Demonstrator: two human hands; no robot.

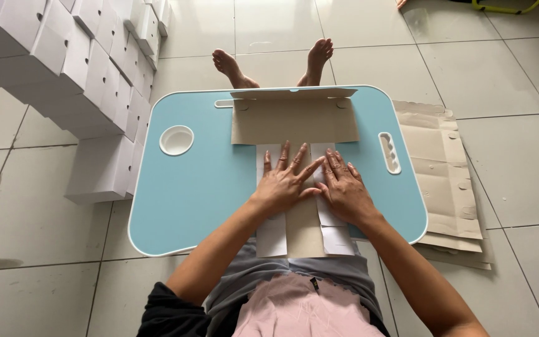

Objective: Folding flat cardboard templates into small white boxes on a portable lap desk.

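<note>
A flat die-cut cardboard box blank (294,122), brown inside and white on its folded flaps, lies along the middle of a light blue lap table (201,187). My left hand (285,181) and my right hand (344,190) rest side by side on it, palms down and fingers spread, pressing the white side flaps flat onto the brown strip. The far end of the blank has a narrow flap folded up. Neither hand holds anything.
Folded white boxes (88,75) are stacked in rows on the tiled floor at the left. A pile of flat brown blanks (447,175) lies to the right of the table. The table has a round cup recess (176,140) and a handle slot (390,153). My bare feet (272,62) stick out beyond it.
</note>
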